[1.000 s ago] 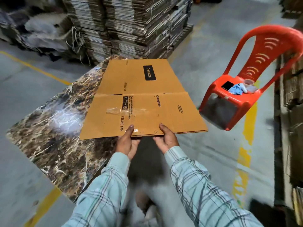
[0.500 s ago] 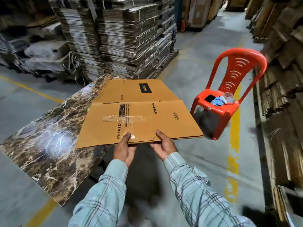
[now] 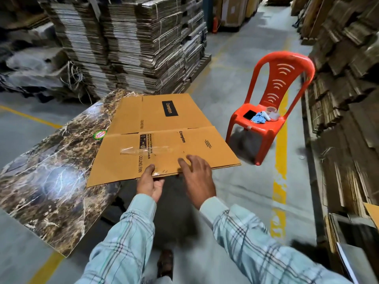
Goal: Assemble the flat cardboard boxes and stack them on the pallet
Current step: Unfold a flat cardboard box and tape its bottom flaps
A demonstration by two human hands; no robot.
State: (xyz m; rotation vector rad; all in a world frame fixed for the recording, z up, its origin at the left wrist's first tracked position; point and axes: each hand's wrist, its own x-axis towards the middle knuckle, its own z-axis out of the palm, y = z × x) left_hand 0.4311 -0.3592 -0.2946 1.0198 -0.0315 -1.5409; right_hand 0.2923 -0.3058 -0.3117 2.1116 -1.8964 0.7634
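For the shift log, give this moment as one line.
left hand pinches flat Crompton box edge | right hand open above it | box on marble-pattern table

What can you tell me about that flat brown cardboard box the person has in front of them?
The flat cardboard box is plain brown corrugated board, still folded flat, printed "Crompton" and "CEILING FAN", with clear tape across its near panel. It lies partly on a marble-patterned tabletop, its near and right edges overhanging. The left hand pinches the near edge; the right hand hovers open over that edge, whether touching I cannot tell.

Grey concrete floor point(image 3: 235, 83) with yellow lines; a red plastic chair point(image 3: 274, 103) right of centre; a marble-patterned desk point(image 3: 51, 171) lower left.
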